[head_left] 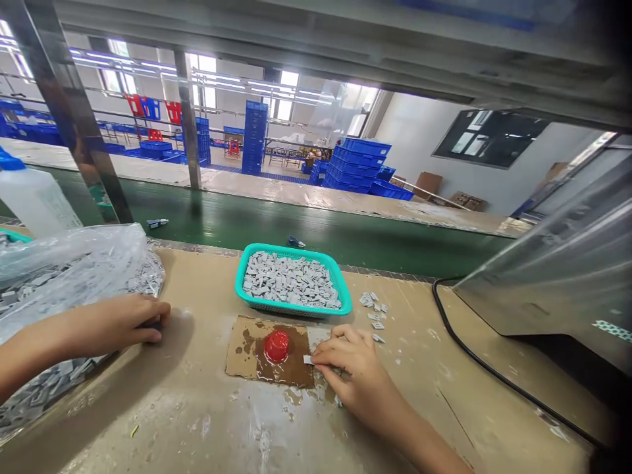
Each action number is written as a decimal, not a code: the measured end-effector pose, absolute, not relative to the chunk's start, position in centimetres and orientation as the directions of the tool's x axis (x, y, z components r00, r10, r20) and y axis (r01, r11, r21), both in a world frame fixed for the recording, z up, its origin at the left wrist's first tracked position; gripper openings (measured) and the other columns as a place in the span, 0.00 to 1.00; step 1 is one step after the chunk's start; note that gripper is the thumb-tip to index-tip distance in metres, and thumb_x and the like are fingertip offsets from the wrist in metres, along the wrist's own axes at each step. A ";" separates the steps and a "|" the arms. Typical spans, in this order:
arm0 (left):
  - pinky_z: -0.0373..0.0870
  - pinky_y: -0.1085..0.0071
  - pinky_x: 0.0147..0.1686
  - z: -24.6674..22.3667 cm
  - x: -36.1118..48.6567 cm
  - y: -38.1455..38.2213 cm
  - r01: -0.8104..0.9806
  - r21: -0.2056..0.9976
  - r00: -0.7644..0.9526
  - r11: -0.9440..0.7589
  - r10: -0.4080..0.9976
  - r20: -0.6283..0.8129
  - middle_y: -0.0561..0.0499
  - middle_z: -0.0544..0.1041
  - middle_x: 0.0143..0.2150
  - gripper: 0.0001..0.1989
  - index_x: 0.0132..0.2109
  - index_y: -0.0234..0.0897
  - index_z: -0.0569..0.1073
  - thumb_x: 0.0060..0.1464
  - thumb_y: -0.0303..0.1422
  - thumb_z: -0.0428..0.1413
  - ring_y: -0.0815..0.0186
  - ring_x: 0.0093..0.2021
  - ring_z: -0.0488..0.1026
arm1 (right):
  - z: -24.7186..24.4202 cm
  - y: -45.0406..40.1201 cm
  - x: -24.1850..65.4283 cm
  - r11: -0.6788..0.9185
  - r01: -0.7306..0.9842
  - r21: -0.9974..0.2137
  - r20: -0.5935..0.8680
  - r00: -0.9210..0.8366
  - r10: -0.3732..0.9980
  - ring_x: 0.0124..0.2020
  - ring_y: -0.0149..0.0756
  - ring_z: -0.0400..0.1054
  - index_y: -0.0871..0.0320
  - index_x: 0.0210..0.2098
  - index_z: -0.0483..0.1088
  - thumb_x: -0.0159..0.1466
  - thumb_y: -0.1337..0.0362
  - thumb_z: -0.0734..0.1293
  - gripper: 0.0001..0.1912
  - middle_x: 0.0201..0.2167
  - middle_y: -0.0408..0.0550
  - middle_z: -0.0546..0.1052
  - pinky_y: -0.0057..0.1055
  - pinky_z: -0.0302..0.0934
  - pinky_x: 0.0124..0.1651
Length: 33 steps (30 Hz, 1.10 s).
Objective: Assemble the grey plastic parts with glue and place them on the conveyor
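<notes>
A small grey piece [309,360] is pinched between the thumb and fingers of my right hand [345,365], over the right edge of a wet brown cardboard [241,352]. On that cardboard sits a red cap-like object [276,346] in liquid. My left hand [141,319] is closed around a small dark object, partly hidden by the fingers, beside a clear plastic bag [113,263] of grey pieces. Behind the cardboard stands a turquoise basket [344,294] filled with small grey pieces.
Loose grey pieces [374,306] lie right of the basket. A green conveyor [227,220] behind carries two dark blue-and-white parts. At left stands a white bottle [37,201]; a black cable [474,359] and metal panel [557,263] are at right.
</notes>
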<state>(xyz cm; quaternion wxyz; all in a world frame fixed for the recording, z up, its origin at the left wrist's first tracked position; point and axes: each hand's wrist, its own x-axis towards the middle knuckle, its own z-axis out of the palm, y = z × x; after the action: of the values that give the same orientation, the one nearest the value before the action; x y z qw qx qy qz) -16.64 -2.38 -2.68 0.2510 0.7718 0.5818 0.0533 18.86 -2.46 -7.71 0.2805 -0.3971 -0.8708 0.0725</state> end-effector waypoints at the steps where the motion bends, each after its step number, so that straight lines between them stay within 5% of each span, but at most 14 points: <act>1: 0.56 0.76 0.25 -2.6 -16.4 -2.5 0.866 0.467 0.309 -0.181 0.926 -0.215 0.53 0.72 0.25 0.04 0.27 0.40 0.72 0.48 0.32 0.53 0.66 0.26 0.66 | -7.7 -2.5 18.9 0.678 0.647 -0.348 0.431 -0.532 0.729 0.33 0.38 0.62 0.55 0.27 0.71 0.54 0.74 0.64 0.08 0.26 0.42 0.76 0.40 0.52 0.37; 6: 0.59 0.75 0.27 -1.6 -14.5 -1.6 0.684 0.730 0.235 -0.021 0.952 -0.194 0.51 0.71 0.27 0.08 0.35 0.39 0.71 0.49 0.38 0.53 0.66 0.28 0.67 | -7.6 -2.5 18.8 0.683 0.643 -0.346 0.416 -0.547 0.726 0.33 0.37 0.59 0.55 0.25 0.71 0.54 0.75 0.64 0.09 0.25 0.41 0.76 0.38 0.49 0.36; 9: 0.64 0.73 0.31 -1.2 -12.8 -0.2 0.258 0.956 0.148 0.139 0.972 -0.181 0.51 0.69 0.29 0.13 0.40 0.39 0.69 0.51 0.41 0.52 0.68 0.29 0.66 | -7.5 -2.5 18.8 0.675 0.648 -0.352 0.402 -0.547 0.734 0.33 0.37 0.58 0.55 0.24 0.71 0.53 0.77 0.64 0.10 0.24 0.39 0.76 0.38 0.48 0.37; 13: 0.64 0.75 0.31 -0.9 -9.3 1.3 -0.165 0.965 0.235 0.206 0.958 -0.165 0.49 0.67 0.36 0.15 0.40 0.35 0.71 0.48 0.40 0.55 0.71 0.32 0.64 | -7.6 -2.5 18.8 0.680 0.645 -0.350 0.410 -0.547 0.730 0.33 0.36 0.58 0.56 0.24 0.71 0.53 0.77 0.64 0.10 0.24 0.38 0.76 0.37 0.47 0.37; 18: 0.60 0.78 0.29 0.0 -4.5 2.0 -0.025 0.982 0.430 0.188 0.889 -0.159 0.55 0.65 0.31 0.16 0.42 0.37 0.69 0.43 0.26 0.58 0.76 0.28 0.62 | -7.5 -2.9 18.6 0.672 0.672 -0.311 0.410 -0.543 0.733 0.33 0.35 0.58 0.56 0.25 0.71 0.54 0.77 0.63 0.10 0.25 0.39 0.76 0.38 0.46 0.36; 24: 0.63 0.73 0.36 -0.4 -3.1 1.4 -0.015 0.992 0.511 0.122 0.854 -0.097 0.53 0.67 0.35 0.16 0.49 0.41 0.63 0.52 0.31 0.50 0.72 0.35 0.67 | -7.0 -3.3 18.2 0.649 0.695 -0.309 0.457 -0.490 0.742 0.32 0.36 0.59 0.56 0.26 0.71 0.56 0.75 0.62 0.10 0.26 0.40 0.76 0.38 0.47 0.36; 27: 0.62 0.72 0.36 -0.8 -3.6 1.3 0.119 0.992 0.469 -0.046 0.883 -0.015 0.52 0.68 0.35 0.14 0.47 0.38 0.65 0.52 0.32 0.50 0.70 0.35 0.67 | -6.4 -3.6 18.2 0.652 0.705 -0.280 0.482 -0.484 0.730 0.31 0.36 0.60 0.55 0.26 0.71 0.56 0.74 0.63 0.08 0.26 0.40 0.76 0.38 0.50 0.35; 30: 0.61 0.71 0.36 -0.9 -3.8 1.3 0.369 0.843 0.447 -0.392 0.870 0.209 0.50 0.69 0.36 0.09 0.40 0.35 0.69 0.50 0.33 0.52 0.67 0.36 0.65 | -4.8 -3.7 18.3 0.665 0.703 -0.253 0.562 -0.452 0.692 0.31 0.36 0.62 0.54 0.29 0.72 0.55 0.73 0.64 0.08 0.28 0.42 0.76 0.38 0.54 0.34; 33: 0.60 0.73 0.35 -0.8 -3.5 0.9 0.489 0.604 0.529 -0.630 0.764 0.369 0.51 0.70 0.34 0.07 0.37 0.35 0.71 0.50 0.32 0.53 0.67 0.36 0.65 | -2.5 -3.4 18.1 0.691 0.624 -0.365 0.639 -0.372 0.673 0.33 0.35 0.64 0.54 0.31 0.72 0.55 0.74 0.65 0.09 0.28 0.44 0.76 0.36 0.60 0.36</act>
<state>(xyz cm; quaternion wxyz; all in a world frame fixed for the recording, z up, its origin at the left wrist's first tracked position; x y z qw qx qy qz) -3.51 0.88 -0.81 0.2193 0.8464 0.3701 0.3139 18.06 -3.41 -2.50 0.4008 -0.3916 -0.8277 0.0308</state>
